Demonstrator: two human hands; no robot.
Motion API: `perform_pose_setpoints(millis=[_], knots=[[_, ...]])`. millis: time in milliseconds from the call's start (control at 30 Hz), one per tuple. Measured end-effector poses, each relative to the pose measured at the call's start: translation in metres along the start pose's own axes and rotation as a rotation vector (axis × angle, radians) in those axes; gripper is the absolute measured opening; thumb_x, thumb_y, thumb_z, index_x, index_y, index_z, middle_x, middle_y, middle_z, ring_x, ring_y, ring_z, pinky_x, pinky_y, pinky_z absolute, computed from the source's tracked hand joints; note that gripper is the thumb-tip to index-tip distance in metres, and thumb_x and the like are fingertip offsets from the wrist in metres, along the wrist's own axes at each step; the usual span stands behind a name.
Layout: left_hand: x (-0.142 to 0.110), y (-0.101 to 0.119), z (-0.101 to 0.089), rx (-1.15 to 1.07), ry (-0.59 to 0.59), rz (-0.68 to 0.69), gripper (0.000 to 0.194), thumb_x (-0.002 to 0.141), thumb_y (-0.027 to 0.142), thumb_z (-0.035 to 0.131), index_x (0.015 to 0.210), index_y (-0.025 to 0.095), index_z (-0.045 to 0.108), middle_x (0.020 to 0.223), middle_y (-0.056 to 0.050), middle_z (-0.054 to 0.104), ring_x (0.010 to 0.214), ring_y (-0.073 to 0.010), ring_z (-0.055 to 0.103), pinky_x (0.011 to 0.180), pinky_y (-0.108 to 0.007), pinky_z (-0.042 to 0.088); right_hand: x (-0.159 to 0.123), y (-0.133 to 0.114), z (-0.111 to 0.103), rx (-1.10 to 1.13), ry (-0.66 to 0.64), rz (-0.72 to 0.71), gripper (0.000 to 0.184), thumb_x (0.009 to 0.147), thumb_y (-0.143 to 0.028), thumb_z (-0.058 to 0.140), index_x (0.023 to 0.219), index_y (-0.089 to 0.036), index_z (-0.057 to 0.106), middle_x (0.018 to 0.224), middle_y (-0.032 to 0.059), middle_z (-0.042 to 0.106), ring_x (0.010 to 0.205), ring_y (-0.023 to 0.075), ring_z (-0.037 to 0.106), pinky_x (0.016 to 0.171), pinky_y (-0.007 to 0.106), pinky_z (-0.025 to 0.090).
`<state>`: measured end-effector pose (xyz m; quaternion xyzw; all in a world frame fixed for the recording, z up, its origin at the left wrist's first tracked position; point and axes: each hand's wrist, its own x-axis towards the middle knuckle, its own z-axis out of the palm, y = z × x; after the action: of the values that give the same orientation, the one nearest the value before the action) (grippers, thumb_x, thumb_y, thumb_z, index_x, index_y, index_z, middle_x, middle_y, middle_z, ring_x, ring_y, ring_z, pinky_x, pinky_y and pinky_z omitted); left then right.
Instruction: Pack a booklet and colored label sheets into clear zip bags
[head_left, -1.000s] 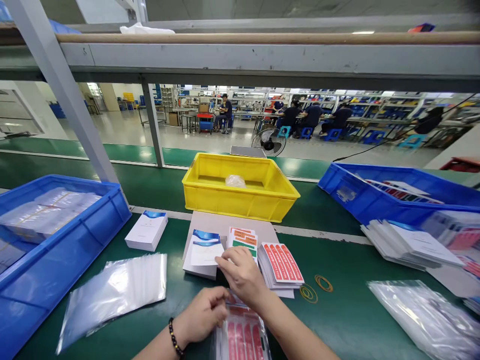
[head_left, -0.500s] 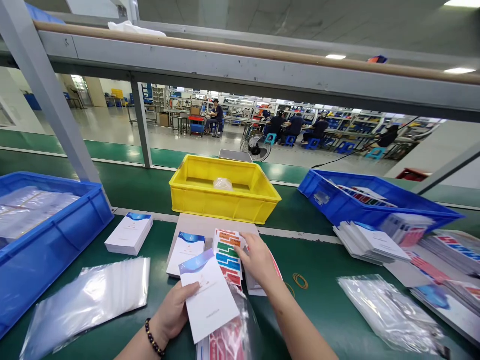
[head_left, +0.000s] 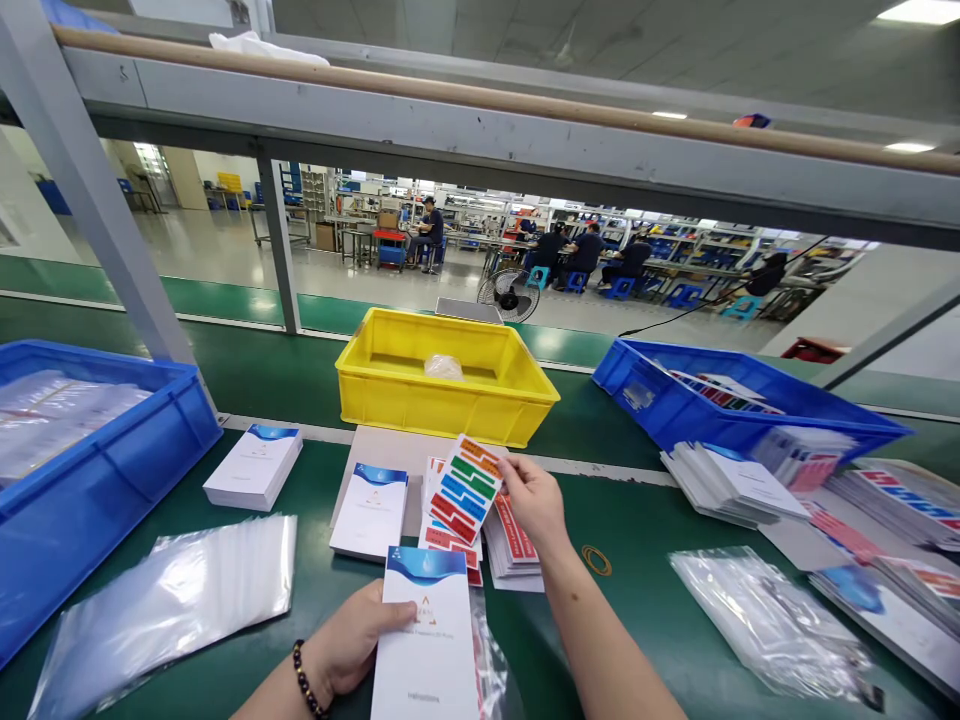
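Note:
My left hand [head_left: 358, 632] grips a white instruction booklet [head_left: 424, 665] with a blue top band, thumb on its front. Partly hidden behind the booklet is a clear plastic bag [head_left: 491, 665]. Between the fingertips of my right hand [head_left: 534, 500] is a card of coloured stickers [head_left: 466, 490] in orange, green, blue and red, tilted and raised over a pile of like sticker cards [head_left: 442, 535]. Left of that pile lies a stack of booklets [head_left: 370, 508]. Close to my right wrist sits a stack of red-and-white cards [head_left: 511, 550].
A yellow bin [head_left: 442, 400] holding a clear plastic bundle stands ahead. Blue bins [head_left: 172, 420] flank the bench. Clear bags [head_left: 180, 600] and another booklet stack [head_left: 255, 465] lie left. Rubber bands [head_left: 596, 560], more bags [head_left: 765, 615] and booklet piles [head_left: 731, 485] are at right.
My right hand has lifted a sticker card off its pile, where it was reaching before. The booklet in my left hand has moved down and turned more upright.

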<state>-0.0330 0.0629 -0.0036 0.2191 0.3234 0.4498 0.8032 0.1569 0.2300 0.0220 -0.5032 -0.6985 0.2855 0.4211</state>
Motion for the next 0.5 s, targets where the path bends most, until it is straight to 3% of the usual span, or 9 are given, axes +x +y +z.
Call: perform_pose_setpoints(millis=[100,233,333,500], knots=[[0.002,-0.004,0.001,-0.063,0.038,-0.019,0.039,0.064,0.034,0.074,0.091,0.006,0.067,0.091,-0.017,0.071,0.089,-0.0303,0.065,0.088,-0.042,0.044,-0.008,-0.002,-0.005,0.108,0.01,0.07,0.039,0.084,-0.048,0.04,0.078,-0.015,0.06,0.049,-0.0007,0.054,0.044,0.0138,0.05,0.046,0.025,0.04],[0.006,-0.007,0.005,-0.199,0.047,-0.009,0.053,0.074,0.054,0.057,0.099,0.008,0.064,0.098,-0.016,0.07,0.096,-0.03,0.063,0.091,-0.043,0.043,-0.043,-0.014,0.006,0.192,-0.186,0.105,0.038,0.075,-0.051,0.054,0.066,-0.016,0.062,0.042,-0.0018,0.053,0.035,0.0116,0.047,0.036,0.022,0.035],[0.008,-0.01,0.007,-0.182,0.121,-0.016,0.044,0.073,0.044,0.064,0.099,0.008,0.063,0.093,-0.015,0.072,0.09,-0.0284,0.066,0.087,-0.041,0.047,-0.066,-0.02,0.011,0.139,-0.346,0.035,0.031,0.08,-0.044,0.052,0.074,-0.017,0.065,0.052,0.0,0.06,0.044,0.0139,0.054,0.041,0.023,0.04],[0.008,-0.009,0.005,-0.136,0.236,-0.079,0.035,0.071,0.03,0.07,0.094,0.005,0.061,0.08,-0.015,0.073,0.076,-0.028,0.069,0.075,-0.037,0.052,-0.066,-0.003,-0.018,-0.314,-0.161,-0.231,0.025,0.085,-0.032,0.044,0.075,-0.018,0.063,0.075,0.0065,0.064,0.073,0.0208,0.059,0.067,0.033,0.045]])
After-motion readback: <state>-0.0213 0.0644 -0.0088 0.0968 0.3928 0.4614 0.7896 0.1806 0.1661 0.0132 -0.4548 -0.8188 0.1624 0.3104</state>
